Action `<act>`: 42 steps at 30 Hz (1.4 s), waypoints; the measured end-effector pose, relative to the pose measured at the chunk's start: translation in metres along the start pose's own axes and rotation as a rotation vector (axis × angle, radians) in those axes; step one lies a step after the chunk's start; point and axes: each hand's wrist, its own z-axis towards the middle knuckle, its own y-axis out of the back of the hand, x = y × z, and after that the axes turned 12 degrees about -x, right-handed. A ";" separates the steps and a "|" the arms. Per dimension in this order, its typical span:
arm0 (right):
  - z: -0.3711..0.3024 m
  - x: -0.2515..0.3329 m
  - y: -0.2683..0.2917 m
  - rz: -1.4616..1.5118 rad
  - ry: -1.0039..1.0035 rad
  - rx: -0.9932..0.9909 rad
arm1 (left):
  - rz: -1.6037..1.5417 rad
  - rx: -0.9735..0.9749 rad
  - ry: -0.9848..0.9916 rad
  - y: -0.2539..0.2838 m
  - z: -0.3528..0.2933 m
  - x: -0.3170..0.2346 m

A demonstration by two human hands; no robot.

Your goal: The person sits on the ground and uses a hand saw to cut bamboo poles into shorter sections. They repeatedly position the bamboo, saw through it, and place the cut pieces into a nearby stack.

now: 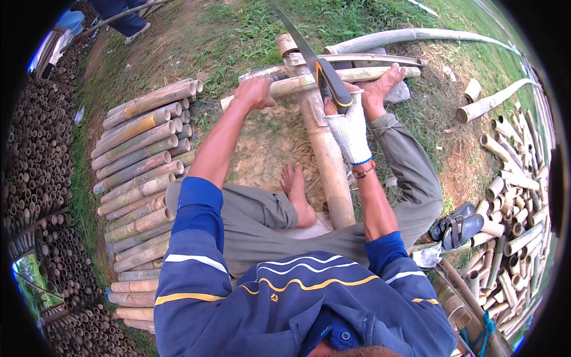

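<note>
Head view, looking down on a seated person sawing bamboo. At lower centre is the blue jacket (285,297); above it a thick bamboo pole (327,166) runs between the legs up toward the centre. The right hand (350,122), in a white glove, has its fingers wrapped tight round the black-and-orange handle of a hand saw (315,65), whose blade slants to the upper centre. The left hand (254,92) is bare, its fingers curled over a thinner bamboo piece (321,80) lying crosswise on the pole; a bare foot (386,83) pins that piece from the right. How deep the cut goes cannot be told, since the saw hides it. A stack of cut bamboo lengths (143,178) at left and short offcuts (511,196) at right suggest much is already done. Sandals (457,226) lie at right. Open grass lies beyond, at upper centre; the sides are crowded.
</note>
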 end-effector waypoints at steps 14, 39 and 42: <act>-0.110 0.012 0.026 -0.166 -0.149 0.075 | 0.046 0.043 -0.011 0.015 0.000 -0.008; -0.116 0.042 0.060 -0.167 -0.159 0.233 | 0.133 -0.133 -0.009 0.003 -0.010 -0.004; -0.056 -0.011 0.011 -0.091 -0.142 0.089 | 0.142 -0.162 0.010 -0.003 -0.005 -0.021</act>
